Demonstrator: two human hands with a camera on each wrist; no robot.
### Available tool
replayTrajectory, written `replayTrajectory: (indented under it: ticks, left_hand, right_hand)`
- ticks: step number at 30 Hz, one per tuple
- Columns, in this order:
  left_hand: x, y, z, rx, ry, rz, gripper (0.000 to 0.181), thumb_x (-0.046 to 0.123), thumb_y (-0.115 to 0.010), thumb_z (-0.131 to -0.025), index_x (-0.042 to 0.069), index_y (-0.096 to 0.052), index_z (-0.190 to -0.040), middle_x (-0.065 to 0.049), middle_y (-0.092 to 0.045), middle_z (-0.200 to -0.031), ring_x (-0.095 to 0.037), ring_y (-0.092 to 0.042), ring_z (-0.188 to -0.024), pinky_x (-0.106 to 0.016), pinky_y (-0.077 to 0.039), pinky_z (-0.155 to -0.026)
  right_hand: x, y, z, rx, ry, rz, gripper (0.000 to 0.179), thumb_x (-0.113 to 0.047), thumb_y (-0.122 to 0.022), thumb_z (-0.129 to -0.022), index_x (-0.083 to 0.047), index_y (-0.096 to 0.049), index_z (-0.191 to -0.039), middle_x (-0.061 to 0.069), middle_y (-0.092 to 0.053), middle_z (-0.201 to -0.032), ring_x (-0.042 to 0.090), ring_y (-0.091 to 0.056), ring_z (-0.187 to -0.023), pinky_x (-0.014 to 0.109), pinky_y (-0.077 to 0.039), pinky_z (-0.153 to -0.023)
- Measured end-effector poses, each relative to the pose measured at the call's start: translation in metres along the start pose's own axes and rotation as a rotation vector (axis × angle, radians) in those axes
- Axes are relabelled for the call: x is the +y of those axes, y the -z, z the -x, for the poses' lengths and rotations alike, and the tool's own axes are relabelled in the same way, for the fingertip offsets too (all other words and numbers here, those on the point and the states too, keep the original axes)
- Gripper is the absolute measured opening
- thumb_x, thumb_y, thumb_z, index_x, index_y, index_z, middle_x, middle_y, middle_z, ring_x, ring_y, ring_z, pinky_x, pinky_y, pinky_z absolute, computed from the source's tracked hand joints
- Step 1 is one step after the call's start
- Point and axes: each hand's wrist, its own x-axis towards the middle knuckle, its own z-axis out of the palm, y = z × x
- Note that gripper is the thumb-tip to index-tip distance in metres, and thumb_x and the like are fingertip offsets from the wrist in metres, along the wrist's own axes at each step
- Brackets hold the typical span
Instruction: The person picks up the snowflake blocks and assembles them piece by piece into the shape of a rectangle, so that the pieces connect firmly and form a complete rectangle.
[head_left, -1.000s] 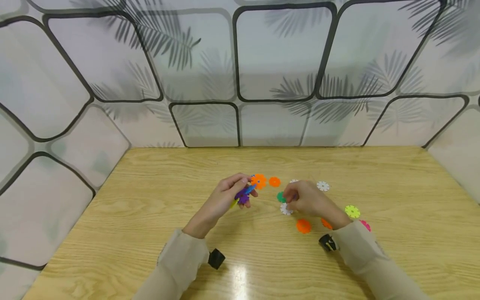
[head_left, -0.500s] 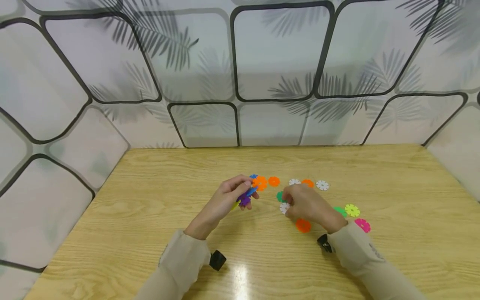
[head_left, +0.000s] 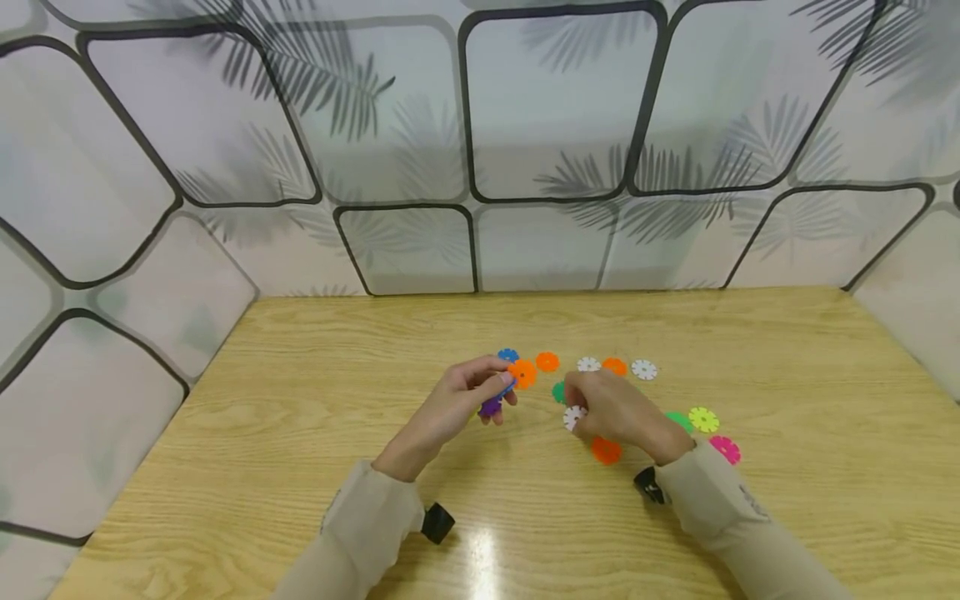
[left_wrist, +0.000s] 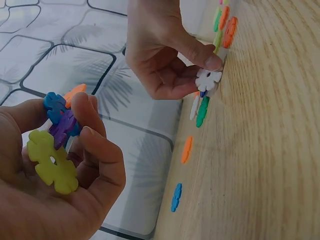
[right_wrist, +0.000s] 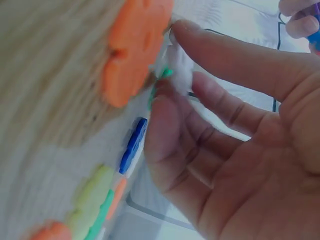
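Observation:
My left hand (head_left: 459, 398) grips a joined cluster of notched plastic discs. In the left wrist view, a yellow disc (left_wrist: 50, 167), a purple disc (left_wrist: 61, 131), a blue disc (left_wrist: 54, 106) and part of an orange disc (left_wrist: 75, 92) show between its thumb and curled fingers. Over the table to the right, my right hand (head_left: 618, 410) pinches a white notched disc (left_wrist: 209, 81) between thumb and fingertips, tilted up on edge. A green disc (head_left: 558, 392) lies just beyond those fingers, partly covered by them. Near the thumb, the right wrist view has an orange disc (right_wrist: 132, 55) up close.
Loose discs lie on the wooden table (head_left: 300, 375): a blue disc (head_left: 507, 355) and an orange disc (head_left: 547, 362) at the back, a white disc (head_left: 644, 369) further right, a yellow disc (head_left: 704, 419) and a pink disc (head_left: 725, 450) by the right sleeve. A patterned wall (head_left: 555, 250) stands behind.
My left hand has shifted slightly right and down, turning its joined discs. My right hand has dropped a little toward the white disc, which now tilts in its fingertips.

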Motion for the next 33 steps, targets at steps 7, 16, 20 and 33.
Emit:
replayTrajectory:
  ticks: [7, 16, 20, 33]
  left_hand:
    - [-0.002, 0.0, -0.001, 0.018, 0.007, -0.019, 0.023, 0.014, -0.052, -0.107, -0.002, -0.064, -0.119, -0.005, -0.067, -0.093, -0.013, -0.058, -0.064, -0.026, -0.046, -0.063]
    - [-0.001, 0.0, -0.001, 0.029, 0.012, -0.024, 0.021, 0.014, -0.052, -0.107, -0.003, -0.063, -0.111, -0.004, -0.063, -0.089, -0.014, -0.058, -0.063, -0.026, -0.048, -0.062]
    - [-0.001, -0.001, 0.0, 0.026, 0.016, -0.003, 0.02, 0.013, -0.053, -0.107, -0.004, -0.063, -0.11, -0.005, -0.059, -0.086, -0.013, -0.055, -0.064, -0.024, -0.047, -0.062]
    - [-0.002, -0.003, -0.001, 0.005, 0.014, -0.014, 0.021, 0.014, -0.053, -0.107, -0.004, -0.065, -0.109, -0.007, -0.058, -0.084, -0.012, -0.052, -0.064, -0.026, -0.048, -0.063]
  right_hand:
    - [0.007, 0.005, -0.003, -0.016, 0.042, -0.178, 0.018, 0.012, -0.073, -0.082, -0.004, -0.063, -0.084, 0.001, -0.059, -0.076, 0.015, -0.053, -0.068, 0.03, -0.048, -0.062]
    - [0.01, 0.016, -0.002, -0.007, 0.026, -0.442, 0.008, 0.009, -0.068, -0.09, 0.005, -0.066, -0.096, 0.005, -0.064, -0.076, 0.02, -0.06, -0.062, 0.032, -0.056, -0.058]
    - [0.008, 0.018, -0.002, 0.007, 0.032, -0.493, 0.008, 0.009, -0.068, -0.09, 0.006, -0.065, -0.097, 0.007, -0.065, -0.079, 0.024, -0.062, -0.064, 0.033, -0.058, -0.059]
    - [-0.003, 0.025, 0.002, 0.046, 0.047, -0.648, 0.011, 0.01, -0.065, -0.093, 0.013, -0.062, -0.103, 0.012, -0.066, -0.085, 0.019, -0.064, -0.066, 0.031, -0.059, -0.062]
